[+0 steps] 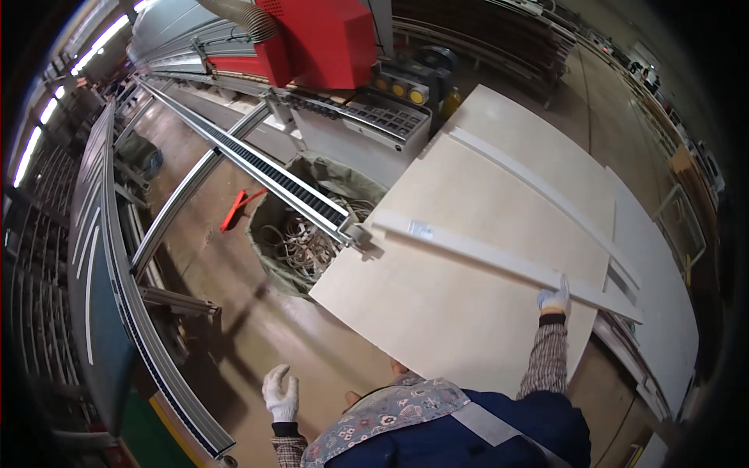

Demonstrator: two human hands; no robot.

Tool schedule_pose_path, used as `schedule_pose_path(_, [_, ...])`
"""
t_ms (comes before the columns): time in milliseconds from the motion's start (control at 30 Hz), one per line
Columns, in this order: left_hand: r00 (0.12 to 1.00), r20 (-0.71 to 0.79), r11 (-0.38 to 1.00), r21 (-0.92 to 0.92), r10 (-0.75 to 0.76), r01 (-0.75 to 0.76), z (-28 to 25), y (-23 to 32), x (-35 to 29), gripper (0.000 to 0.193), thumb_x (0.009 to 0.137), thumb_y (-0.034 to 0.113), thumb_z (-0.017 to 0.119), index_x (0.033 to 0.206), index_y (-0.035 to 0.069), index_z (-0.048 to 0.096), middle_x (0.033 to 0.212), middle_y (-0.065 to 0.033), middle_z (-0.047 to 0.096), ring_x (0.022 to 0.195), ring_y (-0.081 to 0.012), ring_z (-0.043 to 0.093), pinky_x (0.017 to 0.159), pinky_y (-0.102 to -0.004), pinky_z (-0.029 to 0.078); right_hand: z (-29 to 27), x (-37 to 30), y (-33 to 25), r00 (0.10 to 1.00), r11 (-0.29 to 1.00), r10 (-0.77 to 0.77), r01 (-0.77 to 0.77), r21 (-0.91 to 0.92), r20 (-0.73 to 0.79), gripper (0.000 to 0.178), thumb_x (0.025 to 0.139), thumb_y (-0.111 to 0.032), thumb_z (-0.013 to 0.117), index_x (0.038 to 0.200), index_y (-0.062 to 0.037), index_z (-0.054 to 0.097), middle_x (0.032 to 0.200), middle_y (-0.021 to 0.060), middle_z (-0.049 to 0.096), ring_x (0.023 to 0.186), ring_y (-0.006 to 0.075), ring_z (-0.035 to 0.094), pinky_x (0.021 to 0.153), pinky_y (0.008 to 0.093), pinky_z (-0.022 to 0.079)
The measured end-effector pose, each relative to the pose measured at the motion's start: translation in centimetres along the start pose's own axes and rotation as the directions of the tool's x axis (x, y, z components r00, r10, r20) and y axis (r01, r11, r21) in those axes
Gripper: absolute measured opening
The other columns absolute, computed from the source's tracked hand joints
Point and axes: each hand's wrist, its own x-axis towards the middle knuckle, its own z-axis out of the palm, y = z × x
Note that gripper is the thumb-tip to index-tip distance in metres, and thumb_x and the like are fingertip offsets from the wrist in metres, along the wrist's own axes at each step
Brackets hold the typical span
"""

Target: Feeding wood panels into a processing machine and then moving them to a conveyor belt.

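The long white strip (484,256) is laid across the large pale panel (421,304), and its right end passes beyond the panel's edge. Near this end it is touched by the gloved right hand (554,298); one finger is stretched along it, but whether it is gripped underneath cannot be told. For good handling, a second support nearer to the far end would be advised, because a long piece held at one end may swing and scratch the panel. The left hand (282,396) is held apart, with fingers loosely curled, thumb wide and nothing held. A second white strip (538,183) is placed farther away on the panel; contact with it should be avoided, as should the roller rail (257,170).
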Motion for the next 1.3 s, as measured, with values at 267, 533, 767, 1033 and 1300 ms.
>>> schedule_pose_path(267, [0.726,0.190,0.751,-0.179,0.661,-0.636,6.5,19.3,3.4,0.061,0.073,0.020,0.083,0.130,0.010,0.064,0.129,-0.0179,0.063,0.128,-0.0431,0.054,0.112,-0.0599,0.039,-4.0,-13.3,-4.7,0.926,0.928,0.360,-0.345,-0.139,0.109,0.026,0.099,-0.026,0.066,0.107,-0.0016,0.068,0.106,0.0140,0.073,0.100,0.0286,0.070,0.095,0.0408,0.056])
schedule_pose_path(533, [0.553,0.400,0.641,-0.126,0.731,-0.757,14.9,26.2,6.7,0.091,0.059,0.037,0.091,0.140,0.014,0.055,0.136,-0.0170,0.056,0.132,-0.0423,0.050,0.112,-0.0642,0.038,-1.4,-0.8,-7.4,0.604,0.394,0.708,-0.768,0.505,0.366,0.050,0.105,-0.023,0.048,0.149,-0.0014,0.035,0.150,0.0152,0.044,0.137,0.0216,0.046,0.115,0.0380,0.040])
schedule_pose_path(767, [0.577,0.447,0.699,-0.174,0.684,-0.694,15.1,27.2,6.5,0.075,0.059,0.028,0.088,0.128,0.015,0.062,0.126,-0.0128,0.059,0.126,-0.0356,0.055,0.108,-0.0558,0.044,20.5,14.2,-6.5,0.833,-0.763,-0.035,0.334,-0.553,0.552,0.060,0.105,-0.049,0.040,0.144,-0.0065,0.054,0.145,0.0214,0.055,0.140,0.0381,0.045,0.113,0.0486,0.039])
schedule_pose_path(1033, [0.619,0.435,0.741,-0.203,0.654,-0.640,15.0,25.3,4.8,0.073,0.063,0.021,0.084,0.132,0.014,0.061,0.132,-0.0158,0.056,0.130,-0.0385,0.052,0.111,-0.0574,0.042,18.4,13.2,-1.1,0.639,-0.836,-0.099,0.362,-0.412,0.762,0.055,0.102,-0.050,0.050,0.127,-0.0034,0.063,0.129,0.0218,0.063,0.119,0.0425,0.058,0.103,0.0500,0.045])
schedule_pose_path(1300, [0.592,0.417,0.700,-0.173,0.690,-0.693,14.1,22.8,1.6,0.097,0.059,0.031,0.089,0.147,0.016,0.049,0.148,-0.0211,0.044,0.141,-0.0472,0.038,0.117,-0.0661,0.029,9.6,-5.2,-0.1,0.568,-0.606,0.194,0.710,-0.358,0.800,0.049,0.095,-0.023,0.069,0.139,-0.0058,0.058,0.138,0.0206,0.058,0.132,0.0423,0.049,0.111,0.0498,0.041])
